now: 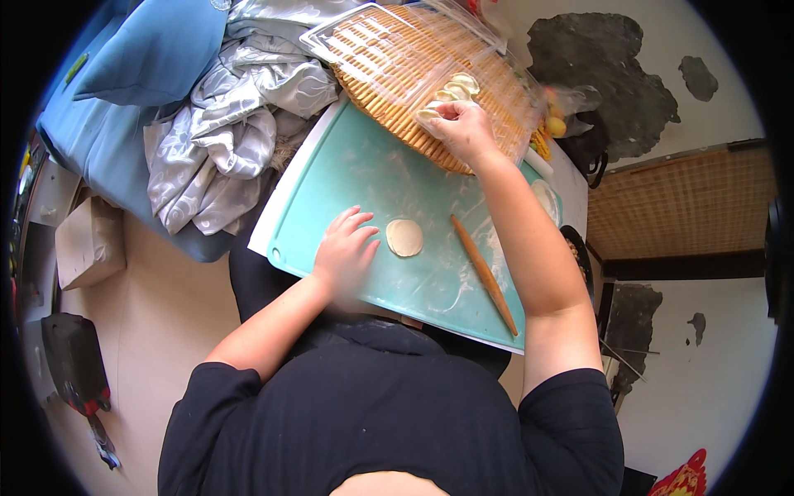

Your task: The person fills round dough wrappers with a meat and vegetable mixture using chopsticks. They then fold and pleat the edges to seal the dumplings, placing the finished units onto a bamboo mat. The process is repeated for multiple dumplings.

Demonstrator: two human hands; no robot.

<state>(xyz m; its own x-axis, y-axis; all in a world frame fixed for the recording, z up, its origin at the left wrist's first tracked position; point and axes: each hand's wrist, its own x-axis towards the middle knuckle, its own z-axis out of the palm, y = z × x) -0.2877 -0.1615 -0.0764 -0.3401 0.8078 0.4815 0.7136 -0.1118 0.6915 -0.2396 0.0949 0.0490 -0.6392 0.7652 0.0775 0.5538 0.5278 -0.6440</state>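
Observation:
My right hand (pixel 465 131) reaches over the near edge of a woven tray (pixel 380 62), its fingers closed on a pale dumpling (pixel 428 114). Beyond the fingertips, a short row of more dumplings (pixel 461 83) lies on the tray. My left hand (pixel 343 250) rests low over a turquoise board (pixel 331 174), fingers spread and holding nothing. Just right of it, apart from the fingers, a round dough wrapper (pixel 404 237) lies flat. Farther right, a wooden rolling pin (pixel 485 277) lies at a slant on the floured board.
Clear plastic lids (pixel 405 16) lie across the tray. Crumpled silvery fabric (pixel 231 132) and a blue cushion (pixel 157 58) are at the left. A dark bowl of filling (pixel 576 252) stands partly behind my right arm. A white box (pixel 89 242) sits at far left.

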